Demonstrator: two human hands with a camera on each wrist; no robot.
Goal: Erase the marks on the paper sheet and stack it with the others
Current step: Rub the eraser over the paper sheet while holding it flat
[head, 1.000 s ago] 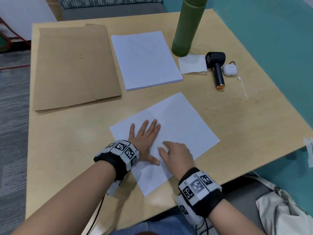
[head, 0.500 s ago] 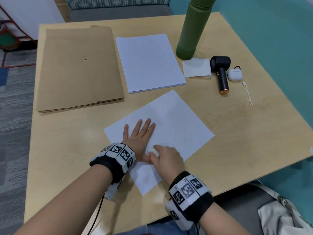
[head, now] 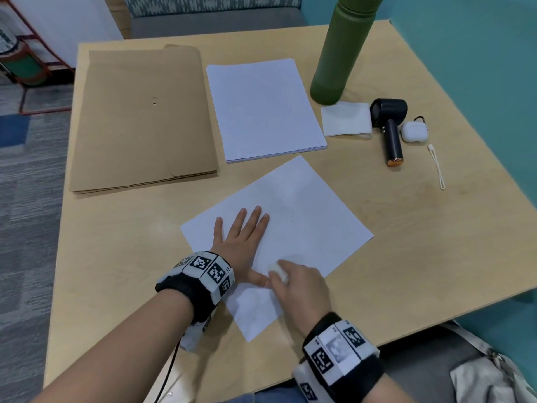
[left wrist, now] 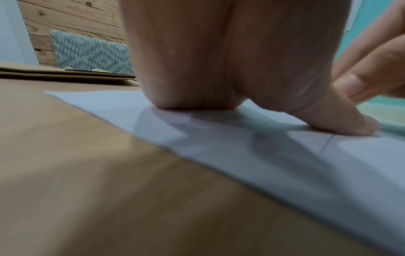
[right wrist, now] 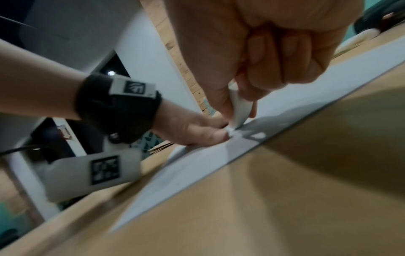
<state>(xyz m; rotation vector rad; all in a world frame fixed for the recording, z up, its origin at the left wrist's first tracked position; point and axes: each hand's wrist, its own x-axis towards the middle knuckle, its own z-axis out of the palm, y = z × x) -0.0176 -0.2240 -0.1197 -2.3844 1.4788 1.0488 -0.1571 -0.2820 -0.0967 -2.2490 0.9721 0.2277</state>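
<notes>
A white paper sheet lies askew near the table's front edge, with faint pencil marks near its middle. My left hand lies flat on it, fingers straight, pressing it down; the palm and thumb show in the left wrist view. My right hand pinches a small white eraser and holds its tip on the sheet beside the left thumb. In the right wrist view the eraser touches the paper. The stack of white sheets lies beyond.
Brown envelopes lie at the left of the wooden table. A green bottle, a folded tissue, a black handheld fan, a white earbud case and a white strap sit at the right.
My right hand has slid the eraser left along the sheet, towards the left thumb. The left hand has stayed flat on the paper. The head view has shifted.
</notes>
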